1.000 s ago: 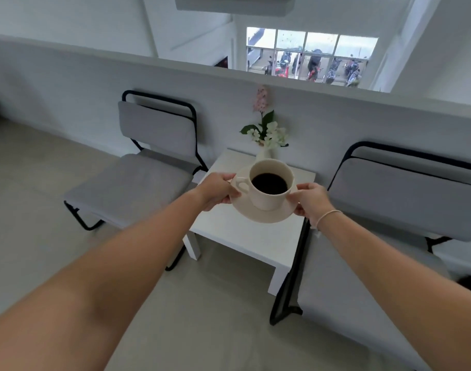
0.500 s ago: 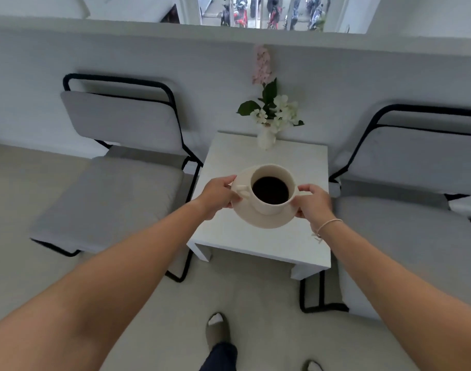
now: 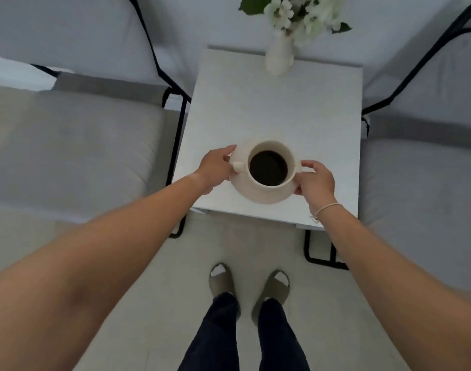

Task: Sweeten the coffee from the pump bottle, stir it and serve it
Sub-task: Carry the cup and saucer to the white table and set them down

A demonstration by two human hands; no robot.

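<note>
Feet in grey-green slippers (image 3: 249, 285) stand on the pale floor just before the small white square table (image 3: 277, 108), so the person is close enough to bend over it and set something down. Above them the two bare forearms reach forward, one on each side, because the load is carried from both sides to keep it level. The left hand (image 3: 215, 167) grips the left edge of the round cream ceramic saucer (image 3: 266, 195), its thumb over the rim, and the right hand (image 3: 316, 180), with a thin pale bracelet (image 3: 326, 208) at the wrist, grips the right edge, its fingers (image 3: 308, 164) curled on the rim. On the saucer stands the cream ceramic cup (image 3: 270, 167), upright and nearly full of black coffee, its handle toward the left hand. The saucer is over the near part of the table; whether it already touches the top I cannot tell. I judge this to be the serving step, almost finished. Further back, at the far edge of the table, a small white vase (image 3: 280, 54) with white flowers and green leaves stands well apart from the cup, so the near area is free for placing. Grey cushioned chairs with black metal frames (image 3: 68, 145) stand at both sides.
</note>
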